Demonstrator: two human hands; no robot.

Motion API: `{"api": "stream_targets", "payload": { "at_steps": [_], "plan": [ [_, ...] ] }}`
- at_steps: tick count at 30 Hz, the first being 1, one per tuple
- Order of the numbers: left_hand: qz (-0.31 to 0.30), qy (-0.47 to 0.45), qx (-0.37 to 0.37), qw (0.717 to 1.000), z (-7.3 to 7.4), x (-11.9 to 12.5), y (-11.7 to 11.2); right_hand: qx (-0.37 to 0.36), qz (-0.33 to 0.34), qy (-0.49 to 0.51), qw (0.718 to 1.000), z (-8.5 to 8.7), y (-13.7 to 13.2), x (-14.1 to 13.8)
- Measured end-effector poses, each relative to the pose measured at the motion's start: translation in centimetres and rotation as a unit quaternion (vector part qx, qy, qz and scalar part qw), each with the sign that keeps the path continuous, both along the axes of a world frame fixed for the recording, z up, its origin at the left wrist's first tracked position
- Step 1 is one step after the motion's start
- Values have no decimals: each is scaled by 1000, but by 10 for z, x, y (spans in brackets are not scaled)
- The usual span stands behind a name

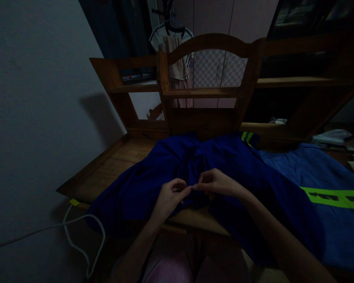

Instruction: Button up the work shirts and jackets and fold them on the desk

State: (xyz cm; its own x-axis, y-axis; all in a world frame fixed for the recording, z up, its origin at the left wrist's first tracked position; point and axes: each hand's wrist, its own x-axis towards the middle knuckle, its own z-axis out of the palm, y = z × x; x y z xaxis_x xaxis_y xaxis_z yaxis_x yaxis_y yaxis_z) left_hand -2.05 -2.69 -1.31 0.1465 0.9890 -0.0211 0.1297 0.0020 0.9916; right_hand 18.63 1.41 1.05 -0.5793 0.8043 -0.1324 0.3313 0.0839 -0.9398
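Note:
A dark blue work garment [233, 157] lies spread over the wooden surface in front of me, with yellow-green stripes on its far right end. My left hand [171, 196] pinches with thumb and finger at the near edge of the cloth, around the middle. Right beside it, my right hand [209, 184] is closed in a pinch too, and the fingertips of both hands nearly meet. The fabric appears to be between them; any small detail there, such as a button, is too dark to make out. Folds gather just beyond my fingers.
A lighter blue garment [295, 165] with a yellow-green band lies at the right. Behind stands a wooden headboard [206, 93] with shelves, and clothes [177, 51] hang beyond it. A white cable [85, 216] loops at lower left beside the wall [41, 98].

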Motion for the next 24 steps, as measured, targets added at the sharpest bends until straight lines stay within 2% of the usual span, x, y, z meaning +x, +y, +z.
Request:
{"api": "stream_targets", "payload": {
  "at_steps": [5,12,15,19,24],
  "plan": [
    [1,-9,-3,1000,0,0,0,28,21,-4,999,-6,-3,-7],
    [8,-63,-19,998,-1,2,-1,37,22,1,999,-1,-5,-7],
    [13,-69,-17,997,-3,2,-3,81,19,1,997,3,-6,-7],
    [11,-38,27,999,-2,2,-9,171,7,-27,985,9,-10,-9],
    [37,32,72,996,-1,2,-14,205,4,-46,978,13,-13,-10]
  ]
}}
